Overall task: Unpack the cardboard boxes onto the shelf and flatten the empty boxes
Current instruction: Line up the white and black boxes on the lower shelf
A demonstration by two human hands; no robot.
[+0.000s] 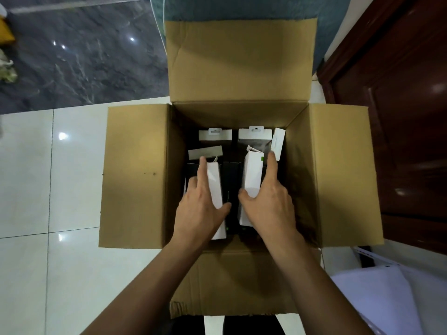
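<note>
An open cardboard box (135,175) stands on the floor with all its flaps folded outward. Inside are several small product boxes, white and black, standing on end. My left hand (200,209) reaches into the box and wraps around a narrow white box (214,184), thumb on its right side and fingers on its left. My right hand (268,201) grips another white box (252,172) with a green mark, thumb on its left and fingers along its right. More white boxes with hang tabs (254,136) stand at the far side.
White floor tiles (48,189) lie to the left, with dark marbled flooring (84,56) beyond. A dark wooden door (399,117) is on the right. A white shelf surface with a metal rail (377,286) sits at the lower right. Teal fabric (242,8) shows behind the far flap.
</note>
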